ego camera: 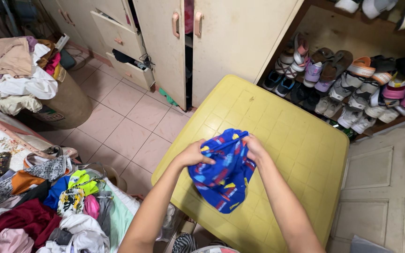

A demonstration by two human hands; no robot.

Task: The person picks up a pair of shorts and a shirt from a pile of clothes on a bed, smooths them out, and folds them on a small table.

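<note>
A small blue garment [223, 175] with red and yellow prints hangs bunched over a yellow plastic table [282, 126]. My left hand [194, 154] grips its upper left edge. Gripping the upper right edge is my right hand [255, 147], with its fingers tucked into the cloth. The two hands hold the waistband close together above the table top, and the rest of the garment droops toward me.
A heap of mixed clothes [57, 206] lies at lower left. A round basket [66, 100] piled with laundry stands at upper left. Cream cabinets [230, 37] with ajar doors and drawers are behind the table. A shoe rack [352, 84] full of sandals is at right.
</note>
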